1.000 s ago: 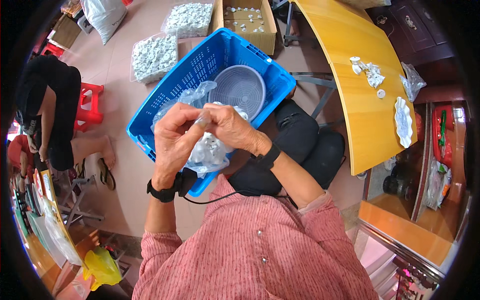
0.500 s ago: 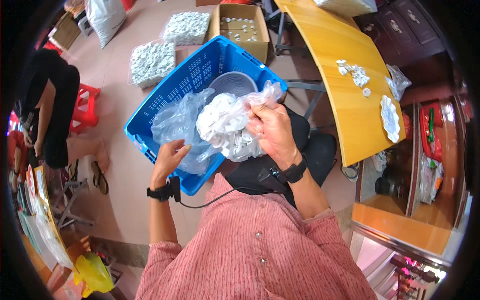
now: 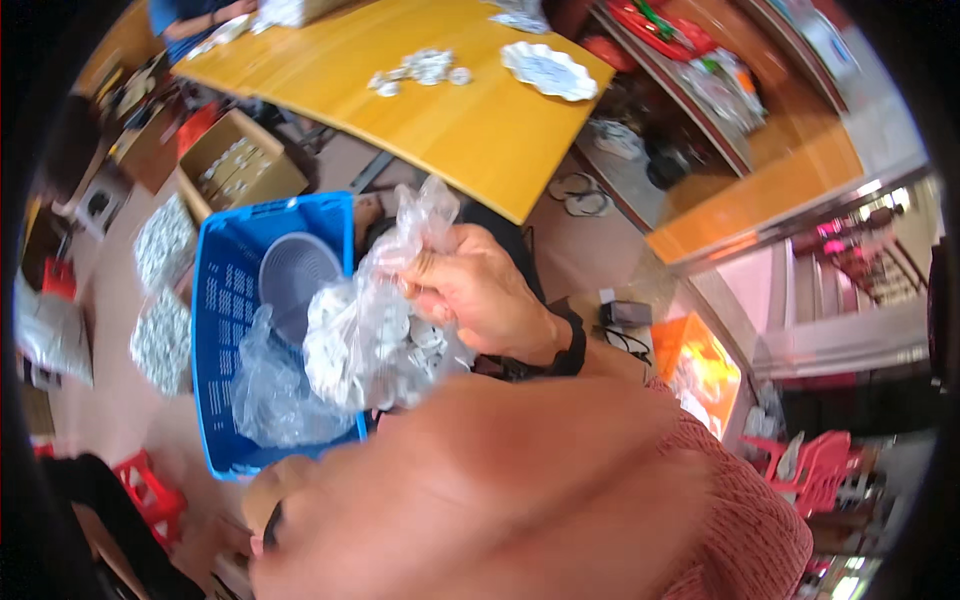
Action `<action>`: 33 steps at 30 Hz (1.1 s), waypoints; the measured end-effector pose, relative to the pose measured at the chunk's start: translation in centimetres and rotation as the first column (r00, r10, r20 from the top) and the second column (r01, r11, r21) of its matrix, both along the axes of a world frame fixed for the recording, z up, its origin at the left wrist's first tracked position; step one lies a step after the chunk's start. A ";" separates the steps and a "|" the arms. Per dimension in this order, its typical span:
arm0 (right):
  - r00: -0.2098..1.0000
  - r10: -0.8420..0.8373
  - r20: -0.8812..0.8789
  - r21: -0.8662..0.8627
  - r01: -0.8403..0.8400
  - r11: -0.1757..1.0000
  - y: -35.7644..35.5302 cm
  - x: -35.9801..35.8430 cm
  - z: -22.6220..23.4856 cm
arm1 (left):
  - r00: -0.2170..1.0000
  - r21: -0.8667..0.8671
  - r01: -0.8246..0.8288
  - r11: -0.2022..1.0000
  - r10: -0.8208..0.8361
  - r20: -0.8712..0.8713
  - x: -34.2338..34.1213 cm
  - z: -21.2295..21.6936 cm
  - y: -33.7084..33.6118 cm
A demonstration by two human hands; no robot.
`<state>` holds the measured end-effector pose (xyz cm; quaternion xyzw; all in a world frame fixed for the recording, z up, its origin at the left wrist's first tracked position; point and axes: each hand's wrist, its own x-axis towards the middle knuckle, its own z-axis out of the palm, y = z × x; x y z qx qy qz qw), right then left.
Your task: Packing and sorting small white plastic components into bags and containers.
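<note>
My right hand (image 3: pixel 475 295) is closed around the gathered neck of a clear plastic bag (image 3: pixel 390 345) filled with small white pieces, which hangs at the near right edge of a blue plastic basket (image 3: pixel 207 340). A big blur across the lower middle is my left hand (image 3: pixel 500 480), raised very close to the camera; its fingers are smeared and hide part of my pink shirt. Inside the basket lie a round grey tub (image 3: pixel 298 275) and a crumpled clear plastic bag (image 3: pixel 285 395).
Two clear boxes of white pieces (image 3: pixel 163 340) stand left of the basket, beyond them a cardboard box (image 3: pixel 245 165). A yellow table (image 3: pixel 440 130) spans the top, bearing white pieces (image 3: pixel 428 66) and a scalloped white tray (image 3: pixel 548 70). Another person (image 3: pixel 190 25) sits behind it.
The view has swung to the right. My left hand has come up from beside the basket to right before the camera. My right hand still grips the filled bag.
</note>
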<state>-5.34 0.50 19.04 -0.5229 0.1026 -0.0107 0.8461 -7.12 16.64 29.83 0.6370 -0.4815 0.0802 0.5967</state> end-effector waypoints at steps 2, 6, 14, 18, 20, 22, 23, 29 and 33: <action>0.997 -0.078 0.019 0.011 0.078 0.997 -0.8 -1.7 0.9 | 0.994 -0.093 0.104 0.990 -0.106 -0.022 -0.8 0.4 -1.3; 0.977 -0.191 0.098 -0.036 0.196 0.980 -2.4 -5.2 2.1 | 0.933 -0.281 0.323 0.904 -0.354 -0.068 -2.8 -0.2 -3.9; 0.821 -0.549 0.152 -0.092 0.565 0.820 -7.4 -12.3 2.4 | 0.767 -0.083 0.638 0.766 -0.623 0.154 -0.2 -0.5 -5.9; 0.684 -0.722 0.104 -0.281 0.717 0.638 -10.4 -16.5 3.9 | 0.696 0.095 0.677 0.730 -0.677 0.240 2.3 -1.5 -6.8; 0.585 -0.710 0.392 -0.583 0.755 0.300 -12.4 -18.5 3.0 | 0.664 0.187 0.672 0.717 -0.694 0.278 3.2 -2.4 -7.4; 0.597 -0.703 0.385 -0.700 0.686 0.198 -14.8 -21.3 3.2 | 0.874 0.155 0.459 0.875 -0.476 0.100 3.5 -5.9 -8.7; 0.539 -0.788 0.298 -0.609 0.743 0.278 -15.7 -22.4 3.2 | 0.916 0.206 0.399 0.893 -0.399 -0.044 3.4 -6.8 -9.5; 0.251 -0.925 0.285 -0.419 0.901 0.116 -22.0 -31.5 2.2 | 0.849 0.355 0.377 0.856 -0.166 -0.502 8.0 -16.3 -11.0; 0.043 -0.962 0.269 -0.416 0.906 -0.075 -26.1 -37.0 0.6 | 0.826 0.426 0.349 0.835 -0.060 -0.561 10.3 -20.1 -9.7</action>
